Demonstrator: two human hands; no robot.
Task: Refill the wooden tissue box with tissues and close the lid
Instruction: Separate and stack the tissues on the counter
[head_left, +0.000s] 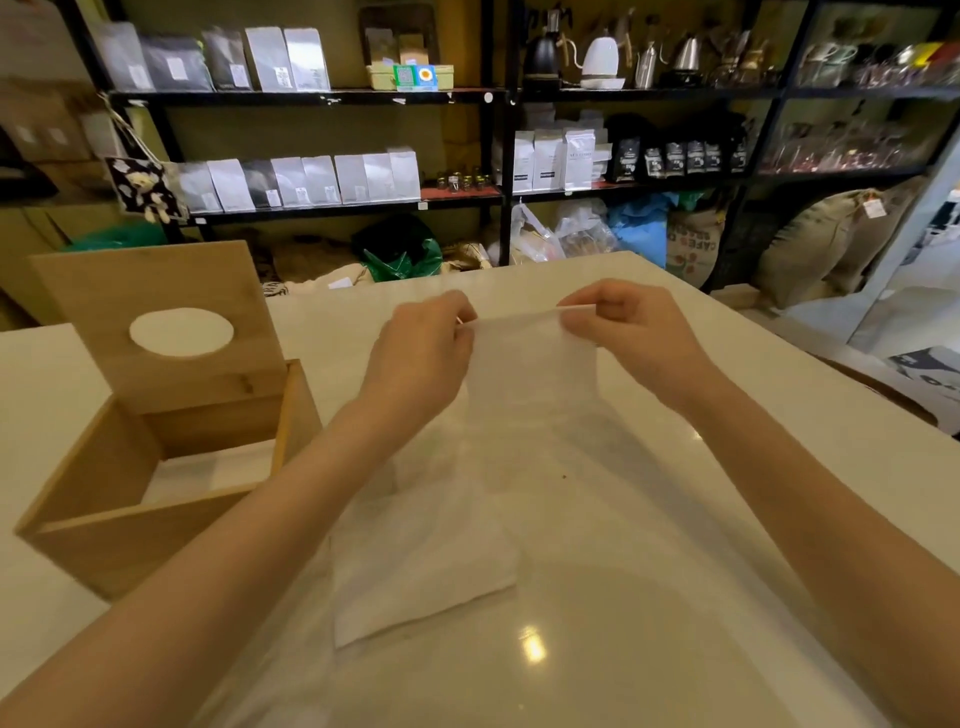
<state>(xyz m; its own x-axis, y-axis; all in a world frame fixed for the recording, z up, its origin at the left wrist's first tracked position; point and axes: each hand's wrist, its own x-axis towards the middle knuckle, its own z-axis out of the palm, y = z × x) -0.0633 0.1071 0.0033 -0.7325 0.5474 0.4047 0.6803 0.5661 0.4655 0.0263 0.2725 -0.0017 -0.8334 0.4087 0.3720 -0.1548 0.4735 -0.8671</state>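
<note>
Head view: a white countertop (649, 519) is seen from above, with both bare forearms stretched out over it. A thin, translucent white tissue sheet (530, 364) is held up between the two hands at the middle of the scene, its top edge pulled taut and its lower part hanging down toward the counter. The left hand (421, 348) is closed in a pinch on the sheet's top left corner, and the right hand (628, 332) is closed in a pinch on the top right corner, thumb and fingertips pressed together on the edge. Below the hands, nearer the camera, a flat stack of white tissues (415, 571) is laid on the counter, partly covered by the left forearm. At the left, the wooden tissue box (119, 519) is set on the counter, well apart from the hands; its hinged lid (156, 322) is raised upright at the far side, and an oval opening is cut through it. A white layer is seen at the bottom of the box, though whether it is tissue cannot be told. Beyond the far edge of the counter, black shelves (493, 98) are stocked with pouches, kettles and jars, and burlap sacks (821, 249) are piled at the far right.
</note>
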